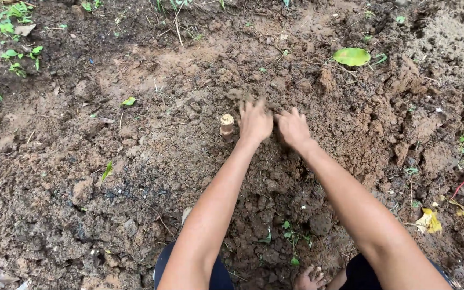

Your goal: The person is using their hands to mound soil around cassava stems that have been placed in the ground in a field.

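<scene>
My left hand (254, 121) and my right hand (292, 128) lie side by side, palms down, on loose brown soil (318, 161), with the fingers spread and soiled. Neither hand holds anything. A short cut stem stub (226, 124), pale yellow at its top, sticks upright out of the soil just left of my left hand, apart from it by a small gap. Both forearms reach forward from the bottom of the view.
Clods and a raised bank of earth (404, 102) lie to the right. A large green leaf (352, 56) rests at the upper right, small weeds (17, 32) at the upper left. My bare toes (310, 278) show at the bottom. A yellow leaf (428, 221) lies at the right.
</scene>
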